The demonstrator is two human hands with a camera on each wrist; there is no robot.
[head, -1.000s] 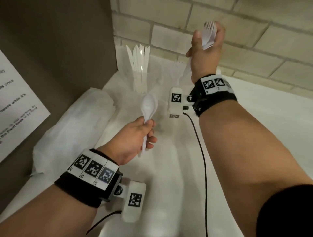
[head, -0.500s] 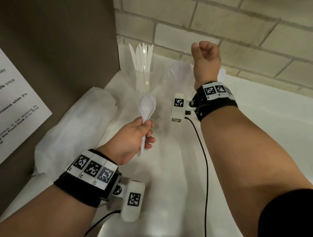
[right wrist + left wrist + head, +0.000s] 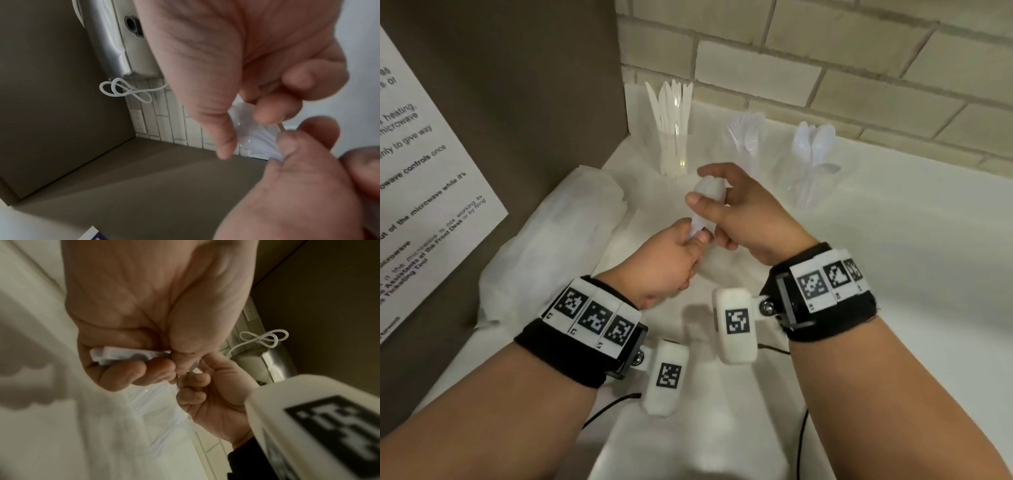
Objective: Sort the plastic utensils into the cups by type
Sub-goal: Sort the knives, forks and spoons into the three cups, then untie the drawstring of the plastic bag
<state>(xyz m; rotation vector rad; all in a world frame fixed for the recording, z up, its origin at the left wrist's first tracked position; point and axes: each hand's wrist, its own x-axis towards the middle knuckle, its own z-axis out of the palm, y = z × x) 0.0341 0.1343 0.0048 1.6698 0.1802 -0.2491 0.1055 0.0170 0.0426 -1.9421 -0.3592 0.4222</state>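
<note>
- A folded white paper towel [image 3: 544, 233] lies at the near left of the white counter [image 3: 893, 274], against the brown side wall [image 3: 517, 102].
- A clear cup of knives [image 3: 673, 130] stands far left in the corner.
- The left hand [image 3: 664, 263] is curled round the handle of a white spoon [image 3: 707, 195]; the handle end pokes out past the curled fingers [image 3: 123, 376] in the left wrist view.
- The spoon rises from that fist, its bowl up and slightly right, above the counter and nearer than the cups.
- The right hand [image 3: 743, 212] meets it from the right, thumb and forefinger closing on the bowl, the other fingers loosely bent.
- A cup of forks [image 3: 746, 137] stands far centre, behind the hands.
- A cup of spoons [image 3: 813, 150] stands far right.
</note>
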